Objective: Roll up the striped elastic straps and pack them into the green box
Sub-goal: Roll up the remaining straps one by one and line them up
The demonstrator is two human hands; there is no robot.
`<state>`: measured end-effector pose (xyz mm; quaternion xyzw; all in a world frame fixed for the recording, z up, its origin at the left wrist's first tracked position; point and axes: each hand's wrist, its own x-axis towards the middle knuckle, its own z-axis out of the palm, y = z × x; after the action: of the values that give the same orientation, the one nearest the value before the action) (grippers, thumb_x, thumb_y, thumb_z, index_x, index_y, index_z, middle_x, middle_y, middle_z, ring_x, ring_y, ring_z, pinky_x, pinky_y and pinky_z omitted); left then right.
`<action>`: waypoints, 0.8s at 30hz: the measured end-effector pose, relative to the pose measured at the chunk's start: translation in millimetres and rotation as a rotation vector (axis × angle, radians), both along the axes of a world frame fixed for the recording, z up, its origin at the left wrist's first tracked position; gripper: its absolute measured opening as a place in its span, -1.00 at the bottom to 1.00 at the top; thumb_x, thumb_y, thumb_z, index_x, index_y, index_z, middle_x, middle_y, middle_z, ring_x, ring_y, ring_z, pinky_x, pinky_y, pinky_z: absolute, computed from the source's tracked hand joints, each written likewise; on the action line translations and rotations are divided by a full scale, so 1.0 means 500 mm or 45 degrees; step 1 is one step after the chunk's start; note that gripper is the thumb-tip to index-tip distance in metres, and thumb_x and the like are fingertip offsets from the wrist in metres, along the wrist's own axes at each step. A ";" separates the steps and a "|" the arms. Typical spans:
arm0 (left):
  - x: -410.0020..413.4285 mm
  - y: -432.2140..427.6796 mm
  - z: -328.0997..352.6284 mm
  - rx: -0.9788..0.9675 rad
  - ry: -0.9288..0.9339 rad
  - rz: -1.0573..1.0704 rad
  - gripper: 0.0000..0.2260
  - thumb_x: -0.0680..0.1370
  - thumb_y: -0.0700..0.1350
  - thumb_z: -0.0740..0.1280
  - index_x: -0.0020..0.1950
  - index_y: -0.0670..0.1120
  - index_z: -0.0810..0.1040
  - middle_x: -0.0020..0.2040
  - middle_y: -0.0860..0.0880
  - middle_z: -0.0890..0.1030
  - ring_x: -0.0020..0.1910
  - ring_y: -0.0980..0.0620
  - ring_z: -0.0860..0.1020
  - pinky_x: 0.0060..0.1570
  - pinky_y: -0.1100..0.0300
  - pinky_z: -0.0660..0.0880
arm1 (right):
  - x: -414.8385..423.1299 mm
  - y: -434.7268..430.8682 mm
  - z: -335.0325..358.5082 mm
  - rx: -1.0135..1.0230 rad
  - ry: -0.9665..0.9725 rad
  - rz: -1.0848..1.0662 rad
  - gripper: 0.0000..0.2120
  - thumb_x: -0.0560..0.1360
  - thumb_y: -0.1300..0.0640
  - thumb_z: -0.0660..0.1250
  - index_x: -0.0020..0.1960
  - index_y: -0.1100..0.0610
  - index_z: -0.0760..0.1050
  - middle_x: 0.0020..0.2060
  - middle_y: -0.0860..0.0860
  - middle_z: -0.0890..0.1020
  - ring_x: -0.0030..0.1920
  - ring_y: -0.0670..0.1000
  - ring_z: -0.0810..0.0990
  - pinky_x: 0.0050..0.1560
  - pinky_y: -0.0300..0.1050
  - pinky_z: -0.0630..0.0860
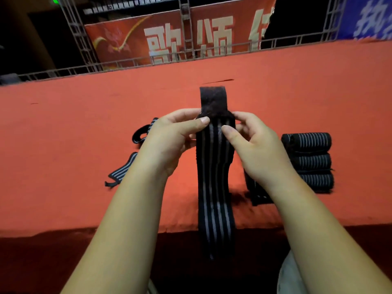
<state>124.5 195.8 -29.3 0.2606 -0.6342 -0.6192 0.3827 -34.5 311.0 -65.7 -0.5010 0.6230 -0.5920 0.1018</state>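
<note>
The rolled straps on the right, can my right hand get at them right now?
Probably, once freed: the right hand pinches the long strap, and the rolled straps lie close to its right with nothing between.

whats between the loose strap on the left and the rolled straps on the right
In the head view: the left hand and right hand pinching the striped strap, plus a dark strap piece on the red cloth under the right wrist.

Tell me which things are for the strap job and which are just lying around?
For the job: held strap, pinched by left hand and right hand; rolled straps; loose strap. No green box in view.
Just there: red banner, blue banner, metal truss.
</note>
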 end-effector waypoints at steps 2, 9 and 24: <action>0.023 0.025 0.011 -0.020 0.078 -0.029 -0.77 0.60 -0.25 0.48 0.25 -0.17 0.71 0.09 -0.17 0.78 0.00 -0.06 0.75 0.03 0.12 0.63 | 0.022 0.019 0.022 -0.069 -0.066 0.032 -0.80 0.67 -0.01 0.41 0.28 -0.09 0.64 -0.03 -0.16 0.77 0.02 -0.20 0.72 0.14 -0.10 0.61; 0.097 0.073 0.025 -0.012 0.102 0.028 -0.63 0.38 -0.10 0.59 0.16 -0.15 0.72 0.08 -0.15 0.77 0.02 -0.07 0.70 0.13 0.03 0.59 | 0.082 0.060 0.059 -0.094 -0.093 0.141 -0.87 0.69 0.05 0.39 0.14 -0.02 0.72 -0.09 -0.12 0.79 -0.02 -0.09 0.76 0.08 0.04 0.67; 0.129 0.082 -0.048 0.209 0.288 -0.073 -0.89 0.55 -0.15 0.40 0.03 -0.17 0.60 -0.15 -0.06 0.73 -0.29 0.09 0.69 -0.35 0.28 0.58 | 0.097 0.045 0.003 -0.019 -0.298 0.430 -0.75 0.69 0.13 0.39 0.34 0.03 0.67 -0.01 0.00 0.81 -0.01 0.02 0.79 0.04 -0.11 0.70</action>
<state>189.2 236.8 -53.3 0.2010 -0.5415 -0.7051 0.4114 14.2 333.4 -64.2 -0.5269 0.5096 -0.6254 0.2675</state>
